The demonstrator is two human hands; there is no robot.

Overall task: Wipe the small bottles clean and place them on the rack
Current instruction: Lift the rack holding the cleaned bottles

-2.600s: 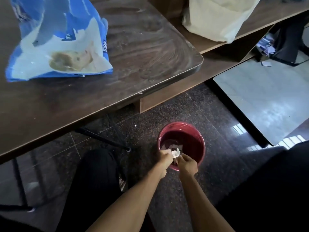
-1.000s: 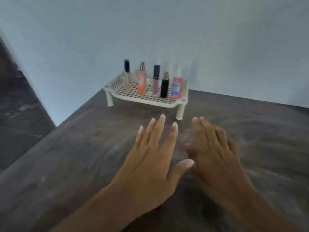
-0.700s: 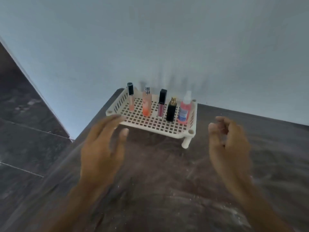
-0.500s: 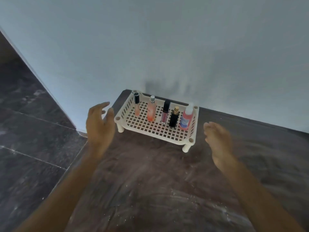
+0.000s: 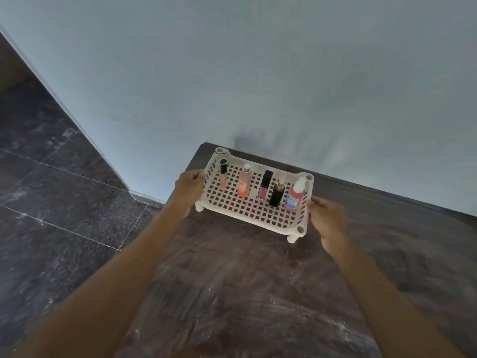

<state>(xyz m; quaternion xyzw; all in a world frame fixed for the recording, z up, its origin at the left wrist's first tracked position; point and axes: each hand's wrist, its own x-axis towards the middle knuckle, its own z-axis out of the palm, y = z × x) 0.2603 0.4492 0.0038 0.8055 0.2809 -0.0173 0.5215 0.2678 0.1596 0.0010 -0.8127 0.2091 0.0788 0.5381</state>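
A cream lattice rack [image 5: 258,211] on short legs stands at the far left corner of the dark table, close to the wall. Several small bottles stand upright in a row on it: a thin black-capped tube [image 5: 223,174], a peach spray bottle [image 5: 244,180], a black-capped lip gloss [image 5: 265,184], a black bottle with a gold top [image 5: 277,193] and a pink bottle with a white cap [image 5: 295,195]. My left hand [image 5: 189,186] grips the rack's left end. My right hand [image 5: 326,219] holds its right end.
The dark wooden table [image 5: 258,293] shows pale wipe streaks and specks. A light blue wall [image 5: 258,73] rises right behind the rack. Dark tiled floor [image 5: 51,215] lies off the table's left edge.
Earlier both hands held a cloth over a red bucket on the floor. They then rested on the table, spread apart, reached forward, and now close on the two ends of the rack.
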